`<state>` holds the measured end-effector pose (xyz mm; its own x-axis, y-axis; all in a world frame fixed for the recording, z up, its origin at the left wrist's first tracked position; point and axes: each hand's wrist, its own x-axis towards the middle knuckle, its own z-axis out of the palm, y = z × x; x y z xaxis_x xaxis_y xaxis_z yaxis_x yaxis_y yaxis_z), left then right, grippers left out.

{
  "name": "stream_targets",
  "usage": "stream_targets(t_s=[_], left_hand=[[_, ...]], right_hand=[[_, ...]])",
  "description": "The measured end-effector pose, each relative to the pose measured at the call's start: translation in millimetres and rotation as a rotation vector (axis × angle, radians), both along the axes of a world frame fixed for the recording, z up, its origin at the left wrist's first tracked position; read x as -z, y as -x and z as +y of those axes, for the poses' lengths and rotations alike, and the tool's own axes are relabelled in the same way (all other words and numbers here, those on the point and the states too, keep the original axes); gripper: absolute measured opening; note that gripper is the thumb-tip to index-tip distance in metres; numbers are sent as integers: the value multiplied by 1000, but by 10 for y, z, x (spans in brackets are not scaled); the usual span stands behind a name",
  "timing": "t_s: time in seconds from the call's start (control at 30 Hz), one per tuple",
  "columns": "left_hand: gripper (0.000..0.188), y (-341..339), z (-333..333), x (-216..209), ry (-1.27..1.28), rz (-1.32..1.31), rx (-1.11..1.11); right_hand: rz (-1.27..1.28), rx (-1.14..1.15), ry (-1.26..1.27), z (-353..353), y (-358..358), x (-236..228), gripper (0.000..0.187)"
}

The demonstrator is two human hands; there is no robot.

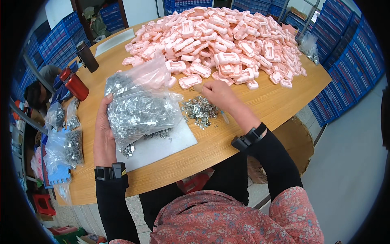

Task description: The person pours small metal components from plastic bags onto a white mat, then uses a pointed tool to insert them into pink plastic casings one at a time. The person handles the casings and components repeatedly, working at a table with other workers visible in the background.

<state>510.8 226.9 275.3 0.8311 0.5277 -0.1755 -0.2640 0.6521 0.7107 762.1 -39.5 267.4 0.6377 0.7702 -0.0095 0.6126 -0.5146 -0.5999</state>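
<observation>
On my screen, my left hand [105, 132] grips the big clear bag [142, 105] over the white board [174, 142]. Most metal bits [136, 122] look inside; a small heap [201, 110] is out. My right hand [220, 95] curls near the pink shells [227, 59]; I can't tell if it pinches anything.

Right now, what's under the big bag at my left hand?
Under the bag is a white board, showing at its right and near edges. Some metal pieces show along the bag's near edge. Anything farther under is covered.
</observation>
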Motion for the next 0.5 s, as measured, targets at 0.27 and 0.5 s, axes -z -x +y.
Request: stream_targets(t_s=[0.27,0.5], left_hand=[[53,25,-25,-4,37,-24,-24],[56,41,-72,-88,12,-43,1]], right_hand=[[-228,189,27,15,-138,127,37],[-445,216,194,124,-632,449,25]])
